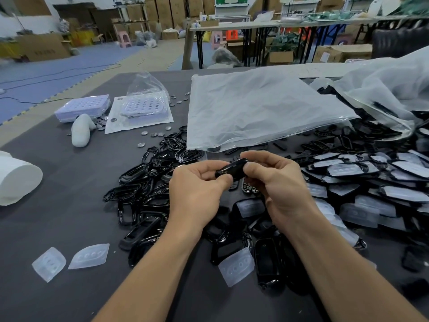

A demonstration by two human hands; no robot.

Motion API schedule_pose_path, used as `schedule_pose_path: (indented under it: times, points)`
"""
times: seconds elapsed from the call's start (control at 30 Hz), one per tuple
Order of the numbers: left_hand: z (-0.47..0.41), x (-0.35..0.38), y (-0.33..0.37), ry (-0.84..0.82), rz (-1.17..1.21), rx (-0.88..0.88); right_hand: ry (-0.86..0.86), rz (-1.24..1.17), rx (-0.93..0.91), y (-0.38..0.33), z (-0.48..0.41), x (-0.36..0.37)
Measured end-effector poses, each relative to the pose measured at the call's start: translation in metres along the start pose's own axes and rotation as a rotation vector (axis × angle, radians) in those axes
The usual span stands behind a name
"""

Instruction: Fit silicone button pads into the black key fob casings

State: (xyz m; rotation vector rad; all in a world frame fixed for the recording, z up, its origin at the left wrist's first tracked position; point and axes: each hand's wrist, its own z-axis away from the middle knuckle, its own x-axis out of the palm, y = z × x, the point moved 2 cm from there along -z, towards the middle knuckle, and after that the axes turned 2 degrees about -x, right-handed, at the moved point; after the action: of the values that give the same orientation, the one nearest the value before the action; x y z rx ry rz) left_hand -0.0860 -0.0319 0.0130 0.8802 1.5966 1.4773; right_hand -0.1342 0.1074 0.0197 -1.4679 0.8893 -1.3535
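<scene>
You are holding one black casing [232,170] at the centre of the view. Your left hand [197,191] is pinching its near end and your right hand [276,184] is curling thumb and fingers round its far end; whether a pad is sitting inside it I cannot tell. Judging by the heaps, you are well into the job but far from finishing. Fitted casings [371,182], their pale pads showing, are spreading from 2 to 4 o'clock of your hands, and empty casings [144,182] are lying heaped from 8 to 10 o'clock, both too many and too overlapped to count. Three loose pads [89,256] are lying on the surface [58,228]: two side by side at 7 o'clock, one at 5 o'clock among dark casings.
</scene>
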Motion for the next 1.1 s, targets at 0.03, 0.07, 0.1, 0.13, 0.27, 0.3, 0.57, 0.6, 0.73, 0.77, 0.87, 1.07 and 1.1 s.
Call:
schedule_pose_path:
  times: [0.03,0.07,0.1,0.13,0.27,0.3,0.57,0.6,0.73,0.77,0.87,1.07,1.1]
  points:
    - [0.0001,-0.0005,0.0003,-0.017,0.051,-0.021,-0.009,0.007,-0.001,-0.0004,-0.0006,-0.0006]
    - [0.0002,-0.0009,0.001,-0.038,0.108,-0.039,-0.02,0.006,0.002,-0.0009,-0.0008,-0.0013]
    - [0.0003,-0.0012,0.002,-0.059,0.158,-0.056,-0.033,-0.01,0.013,-0.0015,-0.0013,-0.0021]
    - [0.0003,-0.001,0.0031,-0.082,0.203,-0.073,-0.046,-0.044,0.031,-0.0018,-0.0018,-0.0031]
    - [-0.0015,0.0005,0.0057,-0.137,0.423,-0.17,-0.096,-0.16,0.125,-0.002,-0.0028,-0.0042]
    - [-0.0021,0.0003,0.0061,-0.133,0.468,-0.183,-0.1,-0.14,0.131,-0.0017,-0.0024,-0.0035]
    - [-0.0009,0.0001,0.0073,-0.041,0.532,-0.139,-0.025,0.102,0.058,-0.0017,-0.0016,-0.0008]
    - [-0.0012,-0.0001,0.0072,-0.028,0.524,-0.133,-0.023,0.117,0.064,-0.0004,-0.0017,-0.0008]
    - [0.0003,-0.0007,0.0086,-0.06,0.416,-0.066,-0.01,0.119,0.093,0.0008,-0.0019,-0.001]
    - [0.0014,-0.0004,0.0088,-0.079,0.376,-0.049,-0.01,0.114,0.1,0.0002,-0.0018,-0.001]
    - [0.0016,-0.0005,0.0074,-0.084,0.343,-0.052,-0.048,0.098,0.112,-0.0004,-0.0011,-0.0004]
    - [-0.0018,-0.0019,0.007,-0.119,0.52,-0.202,-0.036,0.123,0.087,-0.0012,0.0005,0.0008]
    - [-0.0025,-0.0028,0.0075,-0.118,0.532,-0.219,-0.033,0.135,0.081,-0.0014,0.0004,0.0009]
